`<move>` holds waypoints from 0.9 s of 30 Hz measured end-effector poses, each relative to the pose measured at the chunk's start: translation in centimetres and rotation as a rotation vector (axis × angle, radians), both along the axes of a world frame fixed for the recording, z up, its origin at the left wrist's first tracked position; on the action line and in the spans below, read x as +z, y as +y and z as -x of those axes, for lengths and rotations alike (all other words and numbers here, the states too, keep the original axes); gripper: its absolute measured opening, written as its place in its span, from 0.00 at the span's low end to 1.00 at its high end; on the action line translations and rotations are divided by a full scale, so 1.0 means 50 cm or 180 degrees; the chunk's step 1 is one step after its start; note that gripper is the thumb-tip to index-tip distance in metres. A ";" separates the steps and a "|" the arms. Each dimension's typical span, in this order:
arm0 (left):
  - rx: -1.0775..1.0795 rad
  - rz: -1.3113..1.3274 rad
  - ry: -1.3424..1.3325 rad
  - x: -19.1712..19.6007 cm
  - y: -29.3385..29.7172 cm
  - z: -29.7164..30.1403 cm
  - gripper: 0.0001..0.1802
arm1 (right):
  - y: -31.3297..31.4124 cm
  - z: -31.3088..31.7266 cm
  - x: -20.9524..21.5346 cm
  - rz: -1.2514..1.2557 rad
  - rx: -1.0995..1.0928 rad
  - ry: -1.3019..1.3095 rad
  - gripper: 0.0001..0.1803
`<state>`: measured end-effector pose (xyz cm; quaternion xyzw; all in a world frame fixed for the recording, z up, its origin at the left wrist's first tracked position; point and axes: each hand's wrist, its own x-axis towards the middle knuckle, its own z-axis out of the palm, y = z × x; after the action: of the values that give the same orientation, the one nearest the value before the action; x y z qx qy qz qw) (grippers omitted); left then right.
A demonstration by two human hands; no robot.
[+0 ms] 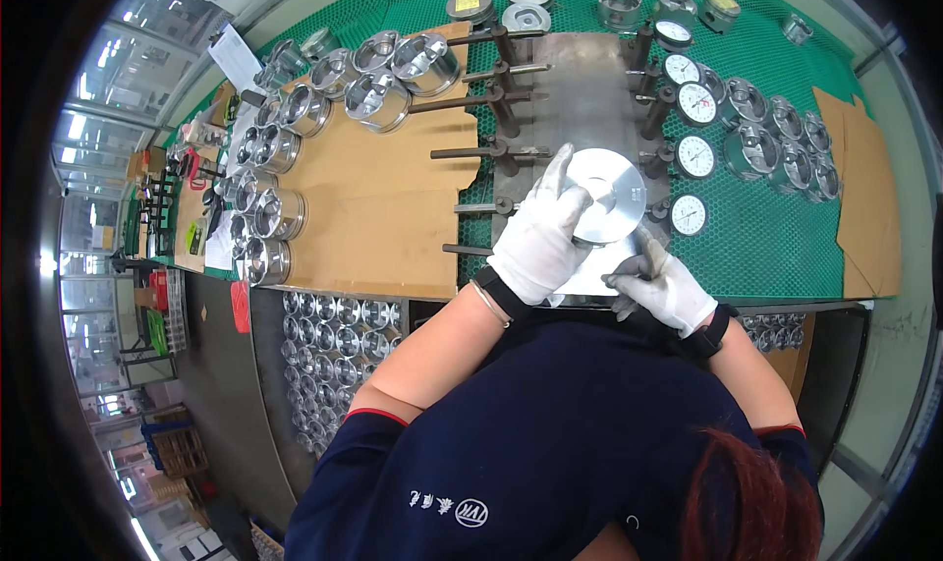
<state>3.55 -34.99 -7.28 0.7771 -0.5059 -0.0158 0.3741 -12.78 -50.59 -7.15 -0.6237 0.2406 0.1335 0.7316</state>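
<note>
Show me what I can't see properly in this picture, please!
In the head view:
Underside of the silver disc: hidden, facing away from the camera.
Palm of the left hand: hidden by the hand's own back.
White dials: exact readings too small.
Metal parts at lower left: some hidden behind the left arm.

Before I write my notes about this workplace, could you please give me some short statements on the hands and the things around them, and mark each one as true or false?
1. The left hand and the right hand both wear gloves. True.
2. The left hand touches the silver round part. True.
3. The dial gauges have white faces. True.
4. The dial gauges stand left of the silver round part. False: they stand to its right.
5. The left wrist has nothing around it. False: a black band circles it.
6. Cardboard lies only at the picture's left. False: a cardboard sheet also lies at the right.
</note>
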 end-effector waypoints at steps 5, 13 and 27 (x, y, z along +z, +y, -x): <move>0.0081 -0.0102 0.0540 0.081 0.011 0.016 0.27 | -0.029 0.021 0.006 0.1904 0.0661 -0.0884 0.54; -0.1609 0.0407 0.2610 0.219 -0.037 0.082 0.36 | -0.160 0.114 0.099 -0.0756 -0.1180 -0.2229 0.22; 0.1948 -0.0395 0.0507 0.110 0.280 -0.023 0.25 | -0.448 0.049 -0.233 0.0423 -0.2417 0.0420 0.18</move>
<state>4.70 -20.99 -1.79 0.9108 -0.2161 0.0059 0.3518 -15.24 -73.00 -18.78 -0.5263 0.5090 -0.1228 0.6700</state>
